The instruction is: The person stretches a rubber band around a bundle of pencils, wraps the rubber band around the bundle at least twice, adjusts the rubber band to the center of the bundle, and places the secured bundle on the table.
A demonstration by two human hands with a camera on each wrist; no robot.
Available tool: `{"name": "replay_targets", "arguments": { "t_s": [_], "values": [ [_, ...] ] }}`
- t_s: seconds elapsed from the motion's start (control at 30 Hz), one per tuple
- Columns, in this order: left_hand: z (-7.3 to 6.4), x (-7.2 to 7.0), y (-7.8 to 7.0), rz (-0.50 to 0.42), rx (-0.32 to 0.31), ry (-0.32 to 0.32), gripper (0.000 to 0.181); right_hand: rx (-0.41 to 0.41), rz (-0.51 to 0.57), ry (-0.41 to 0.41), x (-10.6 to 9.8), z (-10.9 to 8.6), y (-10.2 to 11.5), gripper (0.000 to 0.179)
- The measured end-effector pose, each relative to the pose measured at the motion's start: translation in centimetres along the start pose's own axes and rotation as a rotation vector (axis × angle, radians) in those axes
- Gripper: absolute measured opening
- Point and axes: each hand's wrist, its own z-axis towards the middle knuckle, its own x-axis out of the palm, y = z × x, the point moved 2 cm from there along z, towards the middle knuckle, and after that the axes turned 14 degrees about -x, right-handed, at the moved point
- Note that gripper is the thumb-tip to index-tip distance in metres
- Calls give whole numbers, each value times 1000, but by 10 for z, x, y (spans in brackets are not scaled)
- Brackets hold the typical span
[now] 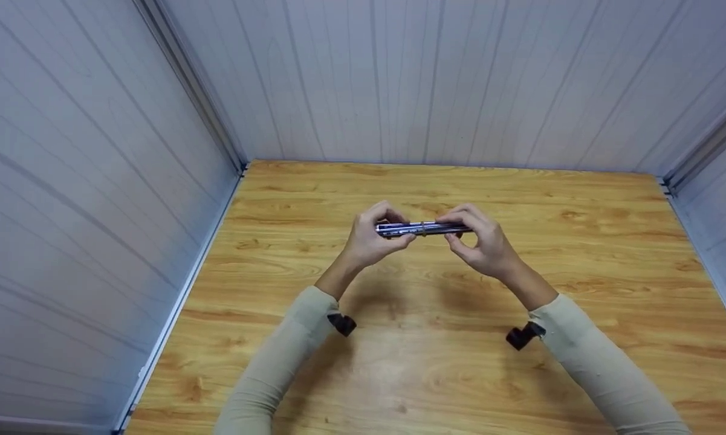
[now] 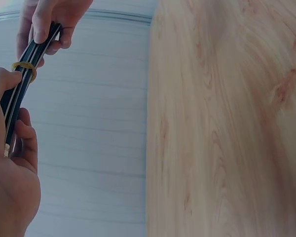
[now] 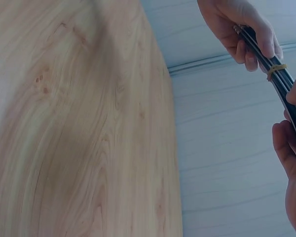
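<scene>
A slim bundle of dark, thin sticks [image 1: 430, 229] is held level above the table, with a yellowish rubber band [image 2: 25, 66] wrapped round its middle. Pale lines run along the bundle; whether the sticks are pens or something else I cannot tell. My left hand [image 1: 366, 240] pinches the left end between thumb and fingers. At the other end, my right hand [image 1: 485, 243] holds it the same way, thumb underneath in the head view. Both wrist views show the thumbs on either side of the band. The bundle's ends are partly hidden by the fingers.
Below the hands lies a wood-grain table [image 1: 399, 374]. Pale panelled walls [image 1: 411, 78] stand at its back, left and right edges. A small black wrist camera [image 1: 343, 324] is on the left sleeve, and another black camera [image 1: 520, 336] is on the right one.
</scene>
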Motion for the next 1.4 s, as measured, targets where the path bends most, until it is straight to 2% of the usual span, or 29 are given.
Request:
{"name": "replay_targets", "arguments": {
  "t_s": [0.27, 0.47, 0.6, 0.8, 1.0, 1.1, 1.23, 1.27, 1.4],
  "values": [
    [21, 2, 5, 24, -66, 40, 25, 82, 14, -47, -5, 2, -15, 29],
    [28, -1, 16, 148, -107, 101, 29, 171, 52, -76, -5, -9, -37, 30],
    [29, -2, 29, 235, -148, 112, 31, 234, 57, -73, -3, -20, -50, 30],
    [29, 3, 47, 331, -225, 100, 29, 339, 13, -2, 2, -35, -64, 28],
    [24, 12, 71, 391, -300, 101, 28, 458, -38, 135, 11, -51, -74, 29],
    [19, 14, 81, 419, -320, 110, 26, 521, -50, 189, 15, -56, -77, 28],
    [15, 15, 92, 449, -339, 139, 28, 591, -56, 223, 19, -63, -82, 28],
    [16, 15, 97, 456, -341, 148, 29, 601, -61, 232, 21, -65, -83, 28],
    [24, 17, 143, 514, -324, 166, 32, 628, -78, 274, 26, -71, -88, 28]
  ]
}}
